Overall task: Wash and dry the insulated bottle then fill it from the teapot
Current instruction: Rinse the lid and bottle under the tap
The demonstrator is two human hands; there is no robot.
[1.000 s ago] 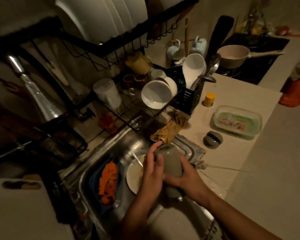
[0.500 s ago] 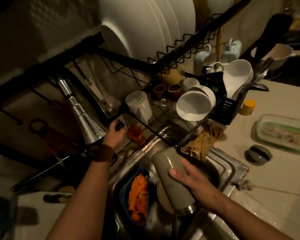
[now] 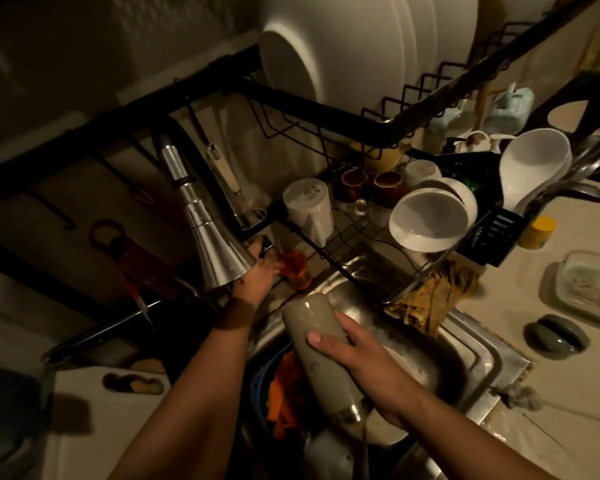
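Left hand [image 3: 257, 275] now off insulated bottle [image 3: 323, 372], fingers curled on tap lever [image 3: 265, 242]; right hand [image 3: 368, 362] fingers round it, mouth tilted down.

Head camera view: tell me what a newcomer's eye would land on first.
The grey insulated bottle, tilted mouth-down over the sink, gripped by the right hand at centre. Next, the shiny tap spray head at left-centre, with the left hand just behind it at a dark lever. Above, big white plates stand in the black rack.
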